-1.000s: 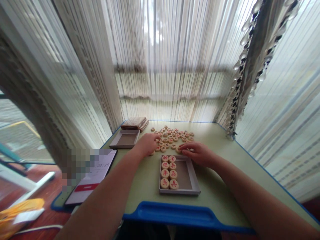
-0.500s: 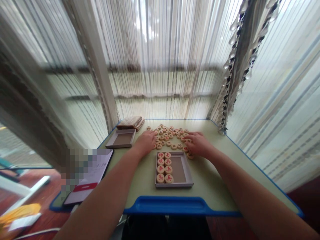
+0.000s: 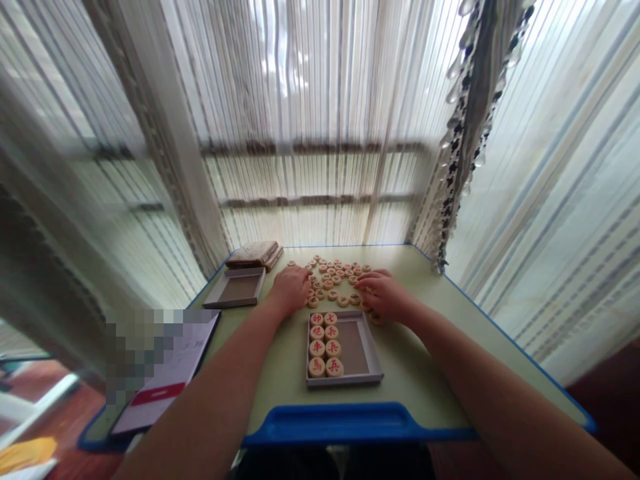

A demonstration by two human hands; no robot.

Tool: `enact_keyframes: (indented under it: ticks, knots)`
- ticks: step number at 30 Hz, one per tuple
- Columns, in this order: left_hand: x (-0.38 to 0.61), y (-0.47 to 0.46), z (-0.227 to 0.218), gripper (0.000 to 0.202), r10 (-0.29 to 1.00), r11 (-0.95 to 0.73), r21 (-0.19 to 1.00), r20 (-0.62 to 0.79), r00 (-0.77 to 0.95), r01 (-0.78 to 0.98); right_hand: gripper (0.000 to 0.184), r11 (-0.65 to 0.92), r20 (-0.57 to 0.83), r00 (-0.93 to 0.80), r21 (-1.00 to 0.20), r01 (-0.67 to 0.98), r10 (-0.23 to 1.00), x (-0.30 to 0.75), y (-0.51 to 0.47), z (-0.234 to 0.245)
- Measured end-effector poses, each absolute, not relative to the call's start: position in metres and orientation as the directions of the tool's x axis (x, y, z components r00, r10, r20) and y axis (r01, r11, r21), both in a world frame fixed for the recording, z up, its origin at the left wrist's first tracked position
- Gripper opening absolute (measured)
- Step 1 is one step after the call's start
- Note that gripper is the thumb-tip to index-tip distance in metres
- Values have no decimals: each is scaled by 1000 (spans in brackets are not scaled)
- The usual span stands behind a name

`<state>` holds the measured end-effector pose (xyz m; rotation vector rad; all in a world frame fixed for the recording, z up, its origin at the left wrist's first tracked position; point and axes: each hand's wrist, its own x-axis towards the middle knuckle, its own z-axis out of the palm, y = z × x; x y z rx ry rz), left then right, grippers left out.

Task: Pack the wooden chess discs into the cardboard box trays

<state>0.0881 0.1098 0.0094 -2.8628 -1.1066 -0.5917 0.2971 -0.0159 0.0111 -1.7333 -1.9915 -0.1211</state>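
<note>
Loose round wooden Chinese chess pieces point(image 3: 328, 285) lie spread over the middle of the table, marked with red or dark characters. At the left edge of this group is my left hand point(image 3: 291, 289), palm down, its fingers open and touching or just beside the nearest pieces. My right hand point(image 3: 386, 295) lies over the right edge, fingers spread, covering several pieces in part. In front of the hands sits a shallow open box point(image 3: 345, 382). Two columns of red-marked pieces point(image 3: 333, 348) fill its left part, and its grey bottom point(image 3: 355, 347) shows on the right.
A second shallow tray point(image 3: 259, 288) is at the left, with a brown patterned wallet-like item point(image 3: 255, 254) behind it. A tablet-like device point(image 3: 165, 380) lies at the near left, partly blurred out. The table has a blue rim point(image 3: 340, 417); curtains point(image 3: 310, 167) hang beyond.
The view has shifted slightly, so the table sits lower and further left. My right hand has moved a little inward over the pieces at the right edge. The boxed pieces are unchanged.
</note>
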Motion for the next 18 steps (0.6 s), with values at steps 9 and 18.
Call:
enact_keyframes:
  ticks: [9,18]
  knots:
    - [86,103,10,39,599,-789,38,268,755,613,42,154,405,-10,-326,933,914,293,-17,8]
    - [85,99,11,37,556,-815,56,353,753,576,29,199,423,-77,-253,947,903,297,-17,9]
